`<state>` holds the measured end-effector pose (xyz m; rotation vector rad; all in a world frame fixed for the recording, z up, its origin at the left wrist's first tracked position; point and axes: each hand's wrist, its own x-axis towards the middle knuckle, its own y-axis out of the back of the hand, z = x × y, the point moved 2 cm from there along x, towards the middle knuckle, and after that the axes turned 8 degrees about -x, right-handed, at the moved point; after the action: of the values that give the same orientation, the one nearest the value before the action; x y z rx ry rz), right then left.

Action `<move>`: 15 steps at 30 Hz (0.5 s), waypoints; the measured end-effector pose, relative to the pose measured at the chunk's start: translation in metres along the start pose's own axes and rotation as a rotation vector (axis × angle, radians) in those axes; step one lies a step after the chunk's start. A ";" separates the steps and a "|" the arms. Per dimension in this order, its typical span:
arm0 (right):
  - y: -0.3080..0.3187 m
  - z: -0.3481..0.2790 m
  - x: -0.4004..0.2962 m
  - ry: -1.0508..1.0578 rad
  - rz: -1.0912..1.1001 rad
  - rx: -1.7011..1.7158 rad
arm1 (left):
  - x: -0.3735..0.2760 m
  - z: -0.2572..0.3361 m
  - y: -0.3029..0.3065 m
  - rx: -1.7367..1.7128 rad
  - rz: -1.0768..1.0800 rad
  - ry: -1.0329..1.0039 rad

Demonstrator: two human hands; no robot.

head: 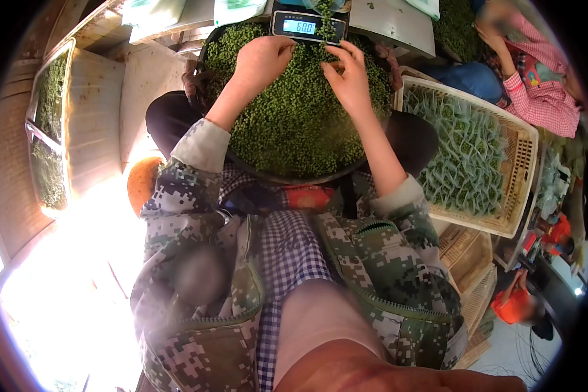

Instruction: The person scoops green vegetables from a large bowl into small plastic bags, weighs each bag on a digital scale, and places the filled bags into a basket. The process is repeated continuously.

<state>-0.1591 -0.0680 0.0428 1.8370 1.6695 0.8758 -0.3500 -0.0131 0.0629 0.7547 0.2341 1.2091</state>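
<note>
A wide round basin [294, 179] rests on my lap, filled with small green berries [299, 117], which look like fresh green peppercorns. My left hand [264, 59] is over the far left part of the heap, fingers curled and tips by the front edge of a digital scale [277, 29]. Whether it pinches anything is hidden. To the right, my right hand [348, 73] hovers above the berries with thumb and fingers apart. Its fingertips are close to a berry sprig [326, 22] that hangs over the scale's front, from a clear plastic bag [312, 4] on top.
A cream plastic crate [524, 191] at my right holds rows of filled clear bags [463, 152]. The scale stands on a table [397, 29]. People sit at the right, one in a checked pink shirt [524, 88]. Stacked crates [465, 255] stand behind the full one.
</note>
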 end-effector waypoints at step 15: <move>0.001 -0.011 -0.017 0.235 -0.532 -0.034 | -0.007 -0.009 0.004 -0.019 0.039 0.084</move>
<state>-0.1671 -0.0854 0.0482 1.2002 2.1308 0.8935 -0.3605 -0.0152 0.0569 0.6954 0.2777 1.2794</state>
